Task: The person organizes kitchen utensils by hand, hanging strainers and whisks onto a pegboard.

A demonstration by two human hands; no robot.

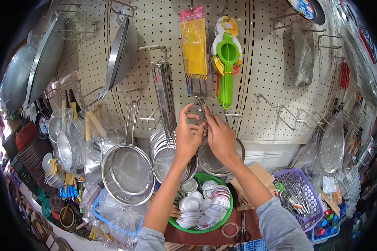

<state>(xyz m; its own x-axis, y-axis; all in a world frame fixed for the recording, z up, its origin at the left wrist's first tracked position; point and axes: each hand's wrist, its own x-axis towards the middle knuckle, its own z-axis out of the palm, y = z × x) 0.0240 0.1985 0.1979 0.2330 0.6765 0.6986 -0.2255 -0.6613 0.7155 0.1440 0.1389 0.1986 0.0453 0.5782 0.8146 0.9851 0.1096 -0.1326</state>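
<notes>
In the middle of the head view both hands are raised to the pegboard, around the looped metal handle of a wire mesh strainer (211, 157). My left hand (188, 136) has its index finger curled up beside the loop, while its thumb and other fingers close on the handle. My right hand (221, 136) presses its fingers together along the handle's right side; its thumb is mostly hidden. The strainer's round mesh bowl hangs below and behind the hands, partly covered by them. Left of it hang a stack of strainers (164, 163) and two larger strainers (127, 173).
A green lemon squeezer (227, 62) and a yellow packet (193, 46) hang above the hands. Below stands a green basin (228, 215) of small white dishes. To the right is a purple basket (316, 215) of utensils. Scissors (242, 234) lie near the basin. Bare metal hooks (280, 111) stick out at right.
</notes>
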